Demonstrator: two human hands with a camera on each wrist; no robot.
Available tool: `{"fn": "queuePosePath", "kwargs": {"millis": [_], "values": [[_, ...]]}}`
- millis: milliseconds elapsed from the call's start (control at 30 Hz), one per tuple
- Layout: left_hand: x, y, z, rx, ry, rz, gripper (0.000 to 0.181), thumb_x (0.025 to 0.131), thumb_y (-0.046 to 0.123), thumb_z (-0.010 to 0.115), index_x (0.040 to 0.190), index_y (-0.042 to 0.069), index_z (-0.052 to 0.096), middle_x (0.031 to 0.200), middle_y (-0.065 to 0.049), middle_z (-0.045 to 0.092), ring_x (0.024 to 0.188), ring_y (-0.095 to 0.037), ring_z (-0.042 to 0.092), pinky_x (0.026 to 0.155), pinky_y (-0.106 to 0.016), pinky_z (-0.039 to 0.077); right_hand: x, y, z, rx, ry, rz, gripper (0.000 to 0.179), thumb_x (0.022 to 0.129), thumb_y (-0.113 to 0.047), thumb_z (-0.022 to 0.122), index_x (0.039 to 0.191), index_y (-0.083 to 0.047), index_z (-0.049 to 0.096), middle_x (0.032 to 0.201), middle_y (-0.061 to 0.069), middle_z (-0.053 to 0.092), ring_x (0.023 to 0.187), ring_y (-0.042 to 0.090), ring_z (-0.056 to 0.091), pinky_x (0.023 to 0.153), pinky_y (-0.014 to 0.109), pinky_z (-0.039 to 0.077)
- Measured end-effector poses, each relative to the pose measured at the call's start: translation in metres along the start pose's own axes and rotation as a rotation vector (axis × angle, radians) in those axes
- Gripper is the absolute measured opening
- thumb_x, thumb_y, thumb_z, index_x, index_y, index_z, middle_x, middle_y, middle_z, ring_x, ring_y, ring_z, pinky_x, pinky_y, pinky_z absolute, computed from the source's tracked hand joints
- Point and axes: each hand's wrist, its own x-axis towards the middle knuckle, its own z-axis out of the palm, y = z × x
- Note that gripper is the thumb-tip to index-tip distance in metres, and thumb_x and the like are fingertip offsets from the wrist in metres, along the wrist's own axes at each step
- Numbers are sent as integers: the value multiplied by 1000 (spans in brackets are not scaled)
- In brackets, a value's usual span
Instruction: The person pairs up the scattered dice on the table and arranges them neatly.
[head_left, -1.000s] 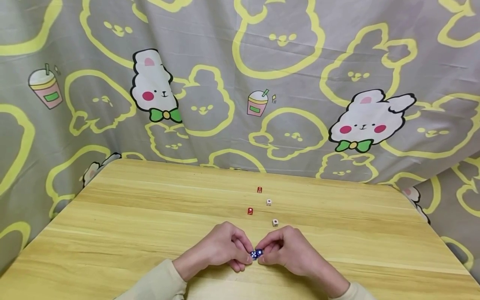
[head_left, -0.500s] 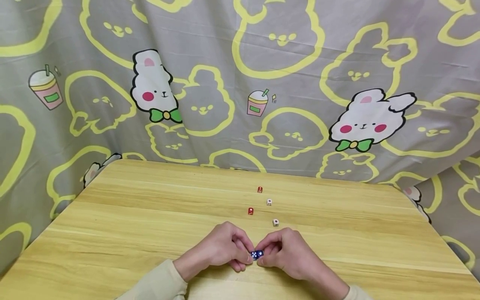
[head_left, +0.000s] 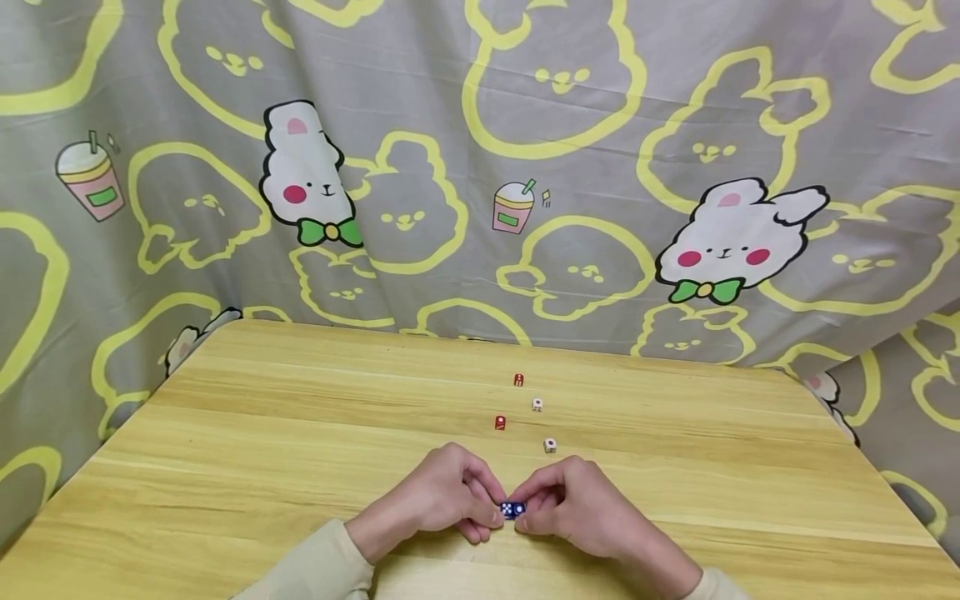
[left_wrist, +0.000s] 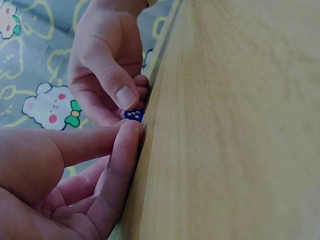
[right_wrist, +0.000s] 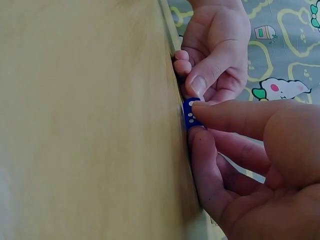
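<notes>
Two small blue dice sit side by side, touching, near the front of the table in the head view. My left hand (head_left: 450,493) pinches the left blue die (head_left: 507,509), whose top shows five white dots. The right blue die (head_left: 520,509), with a single large dot up, is between the thumb and finger of my right hand (head_left: 576,507). In the left wrist view, part of a blue die (left_wrist: 133,115) shows between the fingertips of both hands. Blue dice faces (right_wrist: 190,113) also appear in the right wrist view, partly covered by fingertips.
Beyond the hands lie a near red die (head_left: 500,423), a far red die (head_left: 519,380), a near white die (head_left: 551,446) and a far white die (head_left: 537,405). They stand apart on the wooden table (head_left: 300,417). A patterned grey curtain (head_left: 420,100) hangs behind it.
The right blue die has come down slightly, level and flush with the left one. Both hands stay almost in place, and the red and white dice have not moved.
</notes>
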Motion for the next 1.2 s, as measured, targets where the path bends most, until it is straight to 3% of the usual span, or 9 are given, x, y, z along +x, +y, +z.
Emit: {"fn": "queuePosePath", "kwargs": {"millis": [433,667,1200], "values": [[0,0,-1,-9,-11,-7,13,82,-11,81,88,-2,74,71,-10,76,54,-12,68,55,-29,63,1,2,0,-12,8,4,14,83,-16,90,96,-15,84,77,-1,73,64,3,61,56,17,47],[0,-1,-1,-12,-11,-6,14,81,-12,80,89,-2,75,72,-10,76,54,-12,69,55,-29,63,1,2,-4,38,-39,23,22,82,-10,90,102,-9,82,81,2,75,71,9,67,62,19,54],[0,0,-1,-6,-15,-9,14,81,-11,81,89,-2,75,72,-10,76,54,-12,69,55,-29,63,2,4,-7,75,-68,44,18,84,-8,88,100,-7,81,81,3,73,72,11,65,62,19,53]]}}
